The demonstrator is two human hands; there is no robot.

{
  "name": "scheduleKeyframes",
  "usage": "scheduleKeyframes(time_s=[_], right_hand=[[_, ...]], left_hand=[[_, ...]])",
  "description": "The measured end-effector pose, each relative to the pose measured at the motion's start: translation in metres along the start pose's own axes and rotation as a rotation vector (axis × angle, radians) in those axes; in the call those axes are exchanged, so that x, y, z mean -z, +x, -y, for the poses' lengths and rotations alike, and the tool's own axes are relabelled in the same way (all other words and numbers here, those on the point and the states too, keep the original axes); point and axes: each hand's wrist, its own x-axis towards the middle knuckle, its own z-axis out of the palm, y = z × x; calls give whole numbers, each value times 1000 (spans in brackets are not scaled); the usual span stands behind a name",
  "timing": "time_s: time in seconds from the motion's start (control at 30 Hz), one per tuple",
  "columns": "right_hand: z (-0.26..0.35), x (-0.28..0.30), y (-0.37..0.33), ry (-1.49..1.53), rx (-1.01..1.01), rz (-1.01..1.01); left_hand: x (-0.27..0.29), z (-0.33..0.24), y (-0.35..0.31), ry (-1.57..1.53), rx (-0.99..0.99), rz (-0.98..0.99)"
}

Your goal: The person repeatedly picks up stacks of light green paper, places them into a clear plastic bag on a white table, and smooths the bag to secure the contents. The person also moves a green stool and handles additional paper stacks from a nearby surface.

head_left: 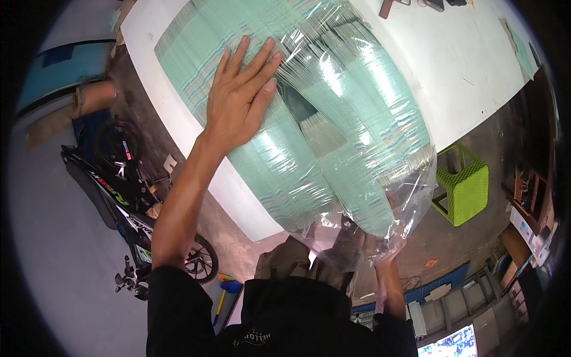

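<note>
A wide bundle of thin, pale green paper pieces (279,163), fanned in dense rows, lies on the white table (470,83). Clear plastic wrap (386,113) covers much of it, with glossy highlights and loose folds at the near end. My left hand (241,98) rests flat on the upper left of the bundle, fingers stretched out. Beside its thumb, a dark gap (295,104) shows between the rows. At the near right end, my right hand (386,254) holds the loose plastic from below; its fingers show only partly through the crumpled film.
A green plastic stool (467,193) stands right of the table. On the left are a parked motorcycle (128,208) and a blue-headed broom (229,287). Small dark items (434,5) lie at the table's far edge. A lit screen (452,343) glows at the lower right.
</note>
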Motion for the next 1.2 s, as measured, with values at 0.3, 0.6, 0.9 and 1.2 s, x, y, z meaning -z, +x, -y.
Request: scheduleKeyframes(time_s=[0.3,0.6,0.9,1.2], right_hand=[[4,-13,7,-6,24,-8],[10,-31,-5,14,36,-14],[14,-25,-9,-14,28,-32],[15,-24,10,-71,68,-75]], left_hand=[[-2,-2,-2,-15,-3,-10],[-2,0,-2,-56,19,-46],[-2,-1,7,34,94,-88],[-13,11,22,208,18,-115]])
